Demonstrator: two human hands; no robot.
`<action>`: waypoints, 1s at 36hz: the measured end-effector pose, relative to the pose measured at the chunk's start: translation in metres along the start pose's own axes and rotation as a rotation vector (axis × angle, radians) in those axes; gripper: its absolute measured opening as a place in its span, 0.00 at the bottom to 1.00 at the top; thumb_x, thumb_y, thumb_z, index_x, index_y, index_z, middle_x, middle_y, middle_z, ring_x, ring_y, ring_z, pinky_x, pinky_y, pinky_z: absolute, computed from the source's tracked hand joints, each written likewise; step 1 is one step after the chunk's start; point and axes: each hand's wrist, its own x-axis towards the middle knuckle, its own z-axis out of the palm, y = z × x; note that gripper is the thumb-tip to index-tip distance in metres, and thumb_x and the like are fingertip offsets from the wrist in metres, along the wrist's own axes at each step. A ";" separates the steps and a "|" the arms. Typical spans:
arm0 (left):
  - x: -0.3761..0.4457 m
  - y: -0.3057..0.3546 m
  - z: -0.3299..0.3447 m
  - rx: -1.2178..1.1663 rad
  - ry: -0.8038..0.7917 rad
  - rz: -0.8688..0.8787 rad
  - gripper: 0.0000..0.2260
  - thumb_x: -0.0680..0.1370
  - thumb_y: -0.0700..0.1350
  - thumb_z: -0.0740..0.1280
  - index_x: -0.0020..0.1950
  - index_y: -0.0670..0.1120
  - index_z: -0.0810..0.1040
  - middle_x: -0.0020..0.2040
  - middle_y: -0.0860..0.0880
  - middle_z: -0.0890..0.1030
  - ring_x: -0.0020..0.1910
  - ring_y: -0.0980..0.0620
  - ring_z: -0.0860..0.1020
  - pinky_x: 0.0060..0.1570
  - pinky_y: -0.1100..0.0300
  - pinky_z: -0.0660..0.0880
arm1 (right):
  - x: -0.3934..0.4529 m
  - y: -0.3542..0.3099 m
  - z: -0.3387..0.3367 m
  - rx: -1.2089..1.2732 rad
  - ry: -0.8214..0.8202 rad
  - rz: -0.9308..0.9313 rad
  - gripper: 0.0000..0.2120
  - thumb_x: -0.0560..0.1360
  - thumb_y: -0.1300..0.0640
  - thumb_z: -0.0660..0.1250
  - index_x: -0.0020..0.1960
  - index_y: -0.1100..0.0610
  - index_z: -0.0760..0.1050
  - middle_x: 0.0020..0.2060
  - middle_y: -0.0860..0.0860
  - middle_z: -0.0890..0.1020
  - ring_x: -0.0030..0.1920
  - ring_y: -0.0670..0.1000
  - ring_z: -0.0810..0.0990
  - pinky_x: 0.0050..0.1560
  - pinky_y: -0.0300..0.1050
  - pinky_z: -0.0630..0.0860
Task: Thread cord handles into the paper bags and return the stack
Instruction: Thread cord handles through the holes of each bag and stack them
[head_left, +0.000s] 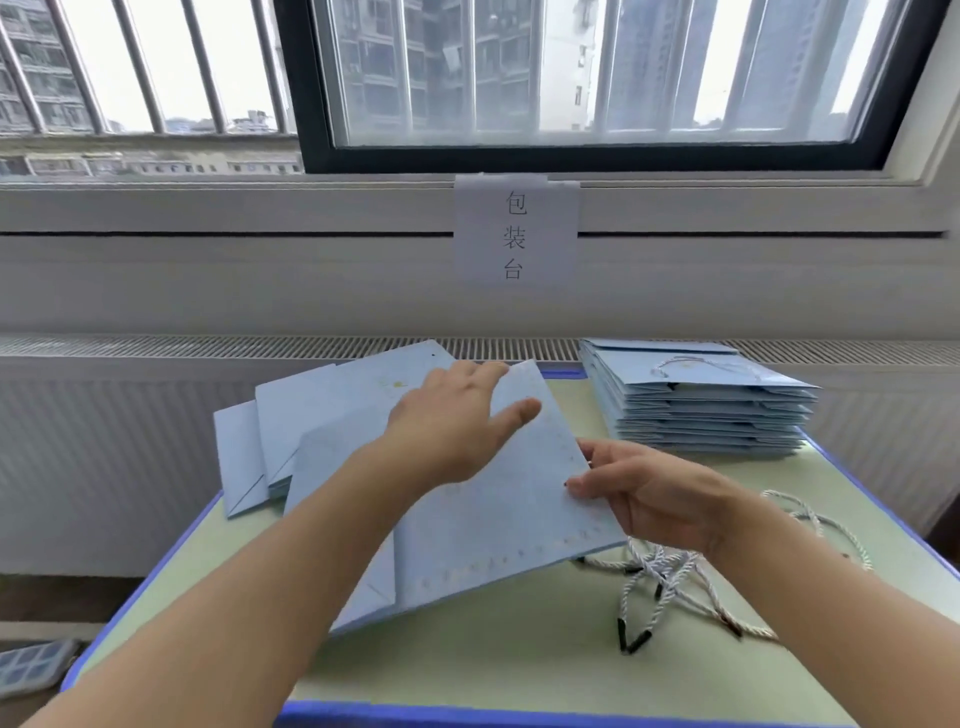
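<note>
A flat light-blue paper bag (498, 525) is held tilted above the table's middle. My left hand (452, 421) lies on its upper part with fingers reaching over the far edge and the thumb stretched out. My right hand (649, 493) pinches the bag's right edge. Behind it on the left lies a loose pile of blue bags (291, 415). A neat stack of bags (696, 410) with a cord handle on top stands at the back right. Loose white twisted cords (670, 577) with black tips lie under my right wrist.
The table (493, 670) has a pale green top with a blue border. A radiator grille and a wall with a paper sign (515, 234) run behind it, under a window. A grey object (31, 665) lies on the floor at lower left.
</note>
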 end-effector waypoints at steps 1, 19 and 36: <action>0.006 0.001 0.002 -0.004 -0.010 -0.012 0.30 0.80 0.65 0.49 0.79 0.53 0.53 0.78 0.50 0.59 0.75 0.48 0.58 0.69 0.48 0.61 | -0.006 0.003 0.001 -0.013 -0.026 0.006 0.24 0.71 0.68 0.63 0.67 0.63 0.70 0.61 0.62 0.78 0.54 0.57 0.81 0.52 0.49 0.80; 0.023 -0.005 0.083 -0.252 -0.052 -0.164 0.27 0.72 0.73 0.57 0.36 0.48 0.64 0.33 0.52 0.69 0.34 0.51 0.69 0.35 0.55 0.61 | -0.041 0.026 0.008 -0.824 0.322 -0.001 0.07 0.80 0.59 0.60 0.47 0.57 0.75 0.36 0.48 0.80 0.31 0.50 0.79 0.31 0.37 0.71; 0.026 -0.021 0.102 -0.270 0.049 -0.117 0.18 0.65 0.63 0.57 0.39 0.49 0.71 0.36 0.53 0.74 0.40 0.49 0.73 0.31 0.58 0.60 | -0.015 0.007 -0.007 -1.585 0.270 -0.091 0.08 0.73 0.43 0.67 0.45 0.46 0.76 0.41 0.40 0.75 0.45 0.40 0.71 0.50 0.41 0.70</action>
